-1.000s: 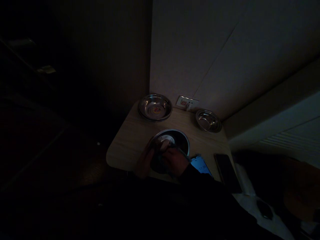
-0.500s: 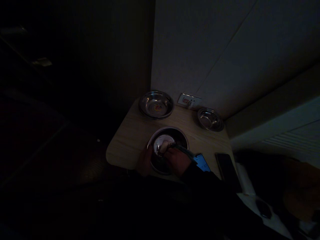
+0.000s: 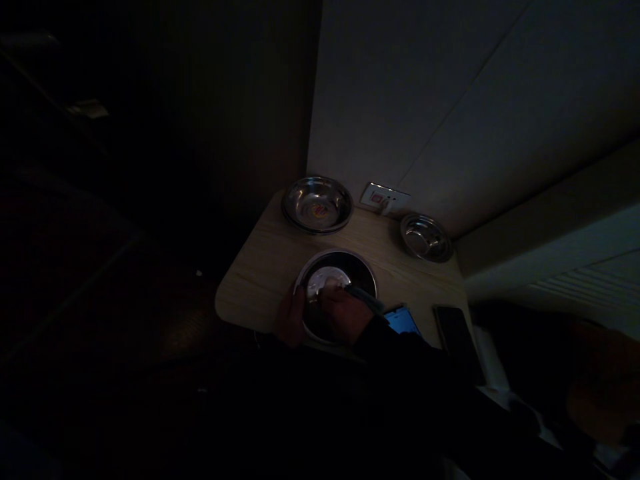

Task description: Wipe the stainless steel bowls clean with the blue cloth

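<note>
A round metal bowl (image 3: pixel 367 273) stands on the small wooden table (image 3: pixel 245 287), with a bright patch on its inner base. At its left rim, my left hand (image 3: pixel 290 317) is closed on the edge, thumb towards the inside. Inside the bowl, my right hand (image 3: pixel 345 313) is closed and pressed down near the base. A limp, blue-green cloth-like strip (image 3: pixel 367 297) comes out of the right hand and trails over the bowl's right rim. Dim light and motion blur hide my right fingertips and what lies under them.
Stacked metal bowls (image 3: pixel 317 207) stand at the back left, smaller ones (image 3: pixel 425 238) at the back right. A lit phone (image 3: pixel 401 321) lies right of the bowl, beside a dark phone (image 3: pixel 457 340). The wall socket (image 3: pixel 385 198) has a plug in it.
My right hand has shifted slightly left in the bowl, and the blue-green strip has drawn in with it. My left hand stays on the rim. The whole view has moved a little.
</note>
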Demonstrator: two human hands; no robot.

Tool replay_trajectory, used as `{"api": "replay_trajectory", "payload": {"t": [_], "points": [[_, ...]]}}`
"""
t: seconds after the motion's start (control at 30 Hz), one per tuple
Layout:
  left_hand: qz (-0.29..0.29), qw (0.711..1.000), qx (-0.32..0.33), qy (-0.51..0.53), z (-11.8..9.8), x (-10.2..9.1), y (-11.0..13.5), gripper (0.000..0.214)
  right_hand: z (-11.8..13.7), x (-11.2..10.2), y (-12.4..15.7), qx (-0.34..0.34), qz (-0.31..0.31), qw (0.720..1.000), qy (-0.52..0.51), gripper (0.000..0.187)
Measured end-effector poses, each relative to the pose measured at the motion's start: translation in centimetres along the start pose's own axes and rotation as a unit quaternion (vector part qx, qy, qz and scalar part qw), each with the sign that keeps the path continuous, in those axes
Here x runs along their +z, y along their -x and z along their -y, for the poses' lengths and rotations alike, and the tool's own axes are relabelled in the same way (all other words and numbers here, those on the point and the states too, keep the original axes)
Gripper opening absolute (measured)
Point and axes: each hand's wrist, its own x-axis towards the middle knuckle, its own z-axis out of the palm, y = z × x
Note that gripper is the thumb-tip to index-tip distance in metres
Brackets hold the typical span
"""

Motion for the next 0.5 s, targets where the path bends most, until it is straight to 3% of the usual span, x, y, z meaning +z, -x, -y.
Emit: {"api": "replay_trajectory", "payload": {"t": [0.13,0.37,0.5], "points": [[-0.007,1.0,0.005,-0.006,0.2,0.4,0.2,0.05,-0.7,0.3,0.7,0.011,0.017,1.0,0.01,0.025],[-0.027,0.999,0.002,-0.021,0.8,-0.3,-0.5,0.046,1.7,-0.3,-1.9,0.022,-0.023,0.999,0.007,0.03],[-0.022,1.0,0.012,-0.005,0.4,-0.2,-0.2,0.051,0.2,-0.7,-0.5,0.006,0.008,1.0,0.009,0.027]]}}
